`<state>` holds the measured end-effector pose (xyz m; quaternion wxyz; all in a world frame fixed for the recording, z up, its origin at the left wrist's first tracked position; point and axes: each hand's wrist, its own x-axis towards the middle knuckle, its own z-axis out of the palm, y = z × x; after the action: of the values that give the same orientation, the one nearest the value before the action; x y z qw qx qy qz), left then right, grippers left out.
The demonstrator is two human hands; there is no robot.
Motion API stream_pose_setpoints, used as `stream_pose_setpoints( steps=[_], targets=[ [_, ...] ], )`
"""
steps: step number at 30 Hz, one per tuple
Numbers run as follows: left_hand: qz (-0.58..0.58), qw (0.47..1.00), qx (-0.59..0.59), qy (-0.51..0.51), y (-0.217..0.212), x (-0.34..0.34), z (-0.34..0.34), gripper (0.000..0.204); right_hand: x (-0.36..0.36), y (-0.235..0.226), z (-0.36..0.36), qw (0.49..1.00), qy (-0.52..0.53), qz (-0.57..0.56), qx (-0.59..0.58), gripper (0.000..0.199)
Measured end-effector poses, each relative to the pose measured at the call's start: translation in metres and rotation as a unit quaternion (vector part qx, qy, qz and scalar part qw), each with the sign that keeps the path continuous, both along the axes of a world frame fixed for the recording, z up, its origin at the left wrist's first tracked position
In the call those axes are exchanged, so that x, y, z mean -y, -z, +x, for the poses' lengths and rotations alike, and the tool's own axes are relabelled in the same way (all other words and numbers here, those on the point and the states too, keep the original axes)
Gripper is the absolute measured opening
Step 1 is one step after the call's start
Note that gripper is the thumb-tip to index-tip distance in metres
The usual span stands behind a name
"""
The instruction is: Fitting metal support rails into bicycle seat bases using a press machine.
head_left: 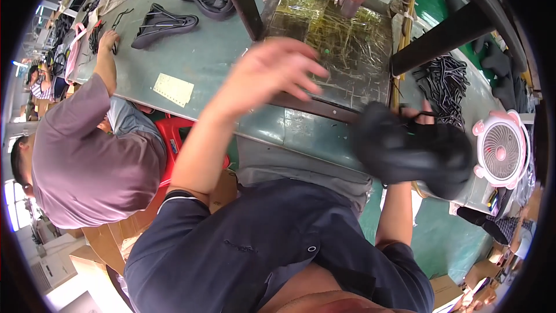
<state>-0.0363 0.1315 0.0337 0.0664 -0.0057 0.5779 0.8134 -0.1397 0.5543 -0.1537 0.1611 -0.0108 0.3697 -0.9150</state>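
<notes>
My left hand (272,75), fingers spread and empty, is smeared by motion above the front left corner of a flat metal plate (362,69) covered in shiny yellowish tape. A black bicycle saddle (399,150) is in my right hand (427,113), whose fingers show at its far edge. The saddle is blurred and hides most of that hand. It hangs over the front of the table, right of the plate. A metal press ram (353,0) stands above the plate's far side.
Two black saddles (164,26) lie on the green table at left, near a yellowish paper (174,90). Dark posts (240,3) frame the press. At right are a heap of black rods (446,84) and a pink-white fan (501,148). A co-worker (98,156) sits at left.
</notes>
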Motion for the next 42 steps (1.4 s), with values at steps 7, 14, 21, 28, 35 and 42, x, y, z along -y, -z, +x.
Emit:
stream_pose_setpoints(
  steps=[7,14,21,28,35,42],
  targets=[
    [-0.811,0.518,-0.075,-0.261,0.064,0.234,0.014,0.054,0.019,-0.155,-0.034,0.884,0.235,0.391,-0.106,0.046],
    [-0.945,0.323,-0.045,-0.037,0.076,0.316,-0.048,0.065,0.019,-0.186,-0.13,0.928,0.264,0.191,-0.178,0.062],
    [-0.789,0.563,-0.243,0.043,0.004,0.116,0.036,0.054,0.068,-0.132,0.041,0.843,0.173,0.377,-0.343,0.039],
    [-0.614,0.709,-0.327,-0.115,0.073,-0.119,0.022,0.021,0.174,-0.139,0.047,0.67,0.027,0.396,-0.628,0.061],
    [-0.527,0.746,-0.406,-0.014,0.048,-0.022,0.044,0.04,0.145,-0.093,0.059,0.643,-0.037,0.459,-0.611,0.064],
    [-0.553,0.714,-0.429,0.016,0.08,0.019,0.037,0.02,0.201,-0.101,0.095,0.588,0.008,0.495,-0.639,0.081]
  ],
)
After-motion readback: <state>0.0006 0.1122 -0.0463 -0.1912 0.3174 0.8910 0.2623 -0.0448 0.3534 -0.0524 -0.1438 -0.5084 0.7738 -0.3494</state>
